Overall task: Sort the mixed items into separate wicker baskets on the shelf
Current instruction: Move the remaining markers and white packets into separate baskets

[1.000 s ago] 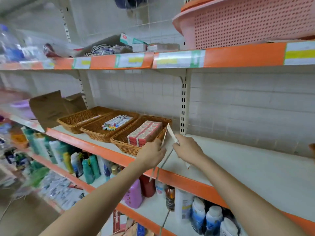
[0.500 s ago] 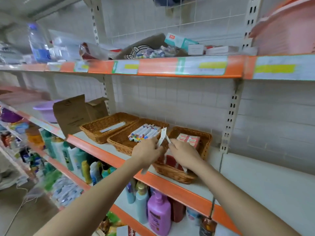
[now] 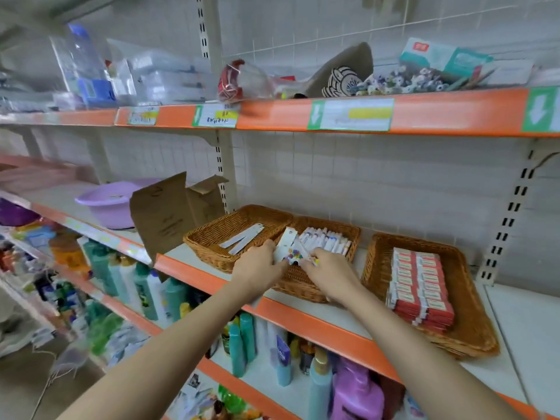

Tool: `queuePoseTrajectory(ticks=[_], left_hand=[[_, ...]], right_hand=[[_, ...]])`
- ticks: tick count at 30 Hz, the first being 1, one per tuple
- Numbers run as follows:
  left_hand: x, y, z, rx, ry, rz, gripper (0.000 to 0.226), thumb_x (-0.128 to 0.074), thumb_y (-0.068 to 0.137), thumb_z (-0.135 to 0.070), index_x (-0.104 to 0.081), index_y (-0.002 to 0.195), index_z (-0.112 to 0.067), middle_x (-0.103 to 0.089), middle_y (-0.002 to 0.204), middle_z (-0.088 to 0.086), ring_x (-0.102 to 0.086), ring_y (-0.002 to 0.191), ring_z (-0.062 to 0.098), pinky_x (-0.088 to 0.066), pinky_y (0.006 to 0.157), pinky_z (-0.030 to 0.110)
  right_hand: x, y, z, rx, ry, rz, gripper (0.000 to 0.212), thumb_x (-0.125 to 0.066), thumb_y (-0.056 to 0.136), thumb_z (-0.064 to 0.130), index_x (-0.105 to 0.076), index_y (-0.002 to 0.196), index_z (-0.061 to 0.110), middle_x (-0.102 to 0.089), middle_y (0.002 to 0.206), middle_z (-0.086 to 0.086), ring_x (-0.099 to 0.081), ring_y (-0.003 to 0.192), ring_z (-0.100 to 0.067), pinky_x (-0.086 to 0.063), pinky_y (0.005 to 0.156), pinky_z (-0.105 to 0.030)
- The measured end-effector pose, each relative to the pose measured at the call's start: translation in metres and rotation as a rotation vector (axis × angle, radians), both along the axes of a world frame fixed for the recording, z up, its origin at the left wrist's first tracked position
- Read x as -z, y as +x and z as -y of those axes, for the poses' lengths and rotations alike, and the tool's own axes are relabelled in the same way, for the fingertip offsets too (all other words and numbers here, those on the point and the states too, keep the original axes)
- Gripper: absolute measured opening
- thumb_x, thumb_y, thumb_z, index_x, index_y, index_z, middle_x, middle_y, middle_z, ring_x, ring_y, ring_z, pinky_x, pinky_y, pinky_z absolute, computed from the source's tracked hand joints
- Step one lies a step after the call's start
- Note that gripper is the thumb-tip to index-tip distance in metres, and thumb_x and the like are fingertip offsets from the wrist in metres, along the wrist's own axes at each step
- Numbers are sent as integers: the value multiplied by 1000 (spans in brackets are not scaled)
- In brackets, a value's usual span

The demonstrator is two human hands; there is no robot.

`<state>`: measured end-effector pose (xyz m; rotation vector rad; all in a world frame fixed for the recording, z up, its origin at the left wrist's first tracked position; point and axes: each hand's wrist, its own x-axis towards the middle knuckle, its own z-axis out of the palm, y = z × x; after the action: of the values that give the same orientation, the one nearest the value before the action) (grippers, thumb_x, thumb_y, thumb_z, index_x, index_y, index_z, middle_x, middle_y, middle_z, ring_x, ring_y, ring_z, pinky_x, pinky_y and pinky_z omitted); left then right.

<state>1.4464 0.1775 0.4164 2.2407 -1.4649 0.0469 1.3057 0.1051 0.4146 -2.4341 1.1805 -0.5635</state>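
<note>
My left hand (image 3: 263, 268) and right hand (image 3: 330, 275) both pinch a thin white card strip (image 3: 289, 244) over the near rim of the middle basket (image 3: 306, 287). It looks light and bendy — best held by its edges, near the ends. Beyond lie the markers (image 3: 325, 241); flat strips (image 3: 242, 241) sit in the left basket (image 3: 212, 237), red boxes (image 3: 419, 283) in the right basket (image 3: 472, 331).
</note>
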Motion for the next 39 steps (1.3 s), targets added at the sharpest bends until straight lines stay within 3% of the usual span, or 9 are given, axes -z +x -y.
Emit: queuePoseTrajectory(ticks=[5,10,17,21,26,30,32,34,39], left_hand=[[0,35,24,17,10,15,36,-55,92,-46,-50,104,-12,-61,86,4,-59,78,24,-39,55,31],[-9,74,57,11,42,74,42,-54,90,-52,-50,105,-14,-61,89,4,-56,75,21,-42,57,31],[-6,131,87,3,57,20,26,-50,93,-39,-42,78,-20,-53,72,0,-49,60,13,-40,49,25],[-5,177,104,-17,110,-11,28,-53,92,-42,-47,96,-15,-58,84,4,-57,72,18,-50,61,32],[8,223,126,71,260,19,39,-59,88,-41,-51,113,-12,-61,107,8,-58,96,24,-48,76,31],[19,242,144,158,333,26,26,-61,87,-36,-53,96,-12,-58,96,8,-56,92,23,-39,68,28],[22,249,153,204,333,16,24,-61,87,-33,-57,92,-11,-58,90,8,-58,90,24,-37,64,27],[25,256,160,253,312,-6,22,-61,87,-29,-58,94,-8,-62,96,11,-59,93,25,-35,64,26],[32,265,173,331,276,17,40,-60,89,-35,-48,114,-6,-60,112,13,-57,102,29,-39,69,28]], right_hand=[[7,39,34,3,-30,-43,52,-49,92,56,-50,131,22,-65,116,-6,-62,101,-27,-45,69,-31],[7,79,68,-27,2,29,44,-56,88,52,-53,124,27,-71,95,5,-67,88,-16,-54,75,-34],[12,118,95,-22,-7,-27,43,-54,92,50,-55,124,22,-67,107,-1,-64,93,-21,-54,75,-36],[12,141,107,22,-43,-72,40,-47,96,48,-59,117,17,-67,101,-3,-62,88,-21,-46,66,-30],[13,177,107,60,-29,-144,37,-44,97,45,-61,110,15,-61,82,-2,-60,71,-23,-44,58,-30],[11,213,103,97,-105,-300,39,-42,98,43,-60,109,11,-63,94,-7,-62,88,-27,-39,62,-29],[9,230,100,116,-151,-385,37,-41,99,39,-61,108,10,-61,94,-7,-60,86,-26,-37,60,-28],[9,246,98,151,-148,-461,32,-43,98,34,-62,107,11,-61,94,-5,-60,86,-24,-37,61,-27],[11,274,100,248,-119,-655,29,-43,98,26,-61,117,13,-62,119,-5,-60,108,-23,-40,73,-30]])
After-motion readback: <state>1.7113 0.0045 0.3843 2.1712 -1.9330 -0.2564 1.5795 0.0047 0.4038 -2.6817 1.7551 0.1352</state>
